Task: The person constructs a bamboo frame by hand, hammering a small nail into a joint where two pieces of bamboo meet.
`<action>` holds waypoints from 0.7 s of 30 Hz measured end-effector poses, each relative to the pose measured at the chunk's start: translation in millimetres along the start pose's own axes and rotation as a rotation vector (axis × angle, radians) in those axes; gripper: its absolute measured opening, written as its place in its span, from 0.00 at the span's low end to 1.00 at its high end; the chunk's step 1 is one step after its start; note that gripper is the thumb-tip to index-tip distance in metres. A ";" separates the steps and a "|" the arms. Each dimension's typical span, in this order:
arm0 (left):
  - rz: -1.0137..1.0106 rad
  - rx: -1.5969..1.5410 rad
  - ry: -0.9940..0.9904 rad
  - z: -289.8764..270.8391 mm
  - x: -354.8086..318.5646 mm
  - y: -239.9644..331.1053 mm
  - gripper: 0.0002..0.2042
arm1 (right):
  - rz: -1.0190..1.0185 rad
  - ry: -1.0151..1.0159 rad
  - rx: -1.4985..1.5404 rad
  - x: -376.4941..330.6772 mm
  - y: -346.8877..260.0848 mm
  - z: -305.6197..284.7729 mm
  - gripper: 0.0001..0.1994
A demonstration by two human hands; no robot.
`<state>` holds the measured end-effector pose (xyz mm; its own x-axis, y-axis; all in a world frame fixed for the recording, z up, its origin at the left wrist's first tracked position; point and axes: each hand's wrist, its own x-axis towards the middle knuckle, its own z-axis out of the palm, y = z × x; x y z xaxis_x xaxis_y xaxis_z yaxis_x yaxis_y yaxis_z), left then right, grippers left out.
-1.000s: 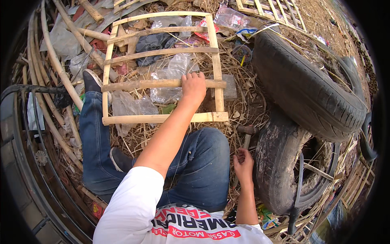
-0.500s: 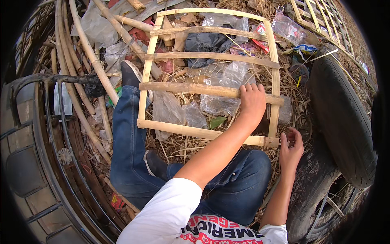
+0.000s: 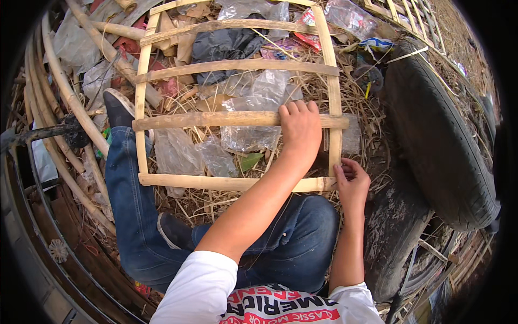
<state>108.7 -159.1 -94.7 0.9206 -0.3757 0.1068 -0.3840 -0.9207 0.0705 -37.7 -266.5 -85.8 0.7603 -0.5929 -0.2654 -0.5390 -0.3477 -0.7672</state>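
A bamboo frame (image 3: 237,184) of pale strips with several crosspieces lies in front of my bent legs. My left hand (image 3: 300,129) is closed over its thick brown crosspiece (image 3: 210,119), toward the right end. My right hand (image 3: 354,186) is at the frame's near right corner, thumb against the side strip and fingers curled in. Whatever those fingers may hold is hidden. Under the crosspiece's right end sits a grey wooden block (image 3: 352,135).
Old tyres (image 3: 440,135) stand close on my right. Bamboo poles (image 3: 67,86) lie at the left, beside a dark metal rack (image 3: 48,210). Straw, plastic sheets (image 3: 178,151) and a black bag (image 3: 224,46) litter the ground. Another bamboo lattice (image 3: 402,21) lies far right.
The view has shifted, so the scene sits further left. My right hand has come in against the frame's corner, its fingers curling more. My left hand keeps its grip on the crosspiece.
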 end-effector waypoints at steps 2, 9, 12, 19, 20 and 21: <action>0.011 -0.022 0.010 -0.7 1.0 -5.1 0.03 | -0.002 -0.014 -0.044 2.7 -6.1 -1.1 0.13; 0.058 0.023 0.044 1.9 1.3 -2.1 0.03 | 0.019 -0.047 0.007 5.3 -9.6 -7.4 0.14; 0.051 0.031 0.031 0.7 0.0 -4.0 0.04 | 0.025 -0.060 0.017 5.3 -10.5 -5.9 0.13; 0.058 -0.044 0.017 2.9 0.0 4.2 0.05 | -0.021 -0.035 0.002 1.1 -5.3 -13.5 0.16; 0.061 -0.047 0.021 2.4 -1.3 4.7 0.05 | -0.085 0.030 0.002 -5.7 -4.3 -18.9 0.16; 0.075 -0.046 0.010 2.5 -1.8 0.4 0.06 | -0.148 0.095 0.001 -13.9 -4.7 -21.6 0.16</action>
<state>107.1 -159.0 -97.3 0.8882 -0.4424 0.1236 -0.4552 -0.8839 0.1074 -53.6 -272.3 -65.9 0.7934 -0.6016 -0.0933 -0.4238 -0.4357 -0.7941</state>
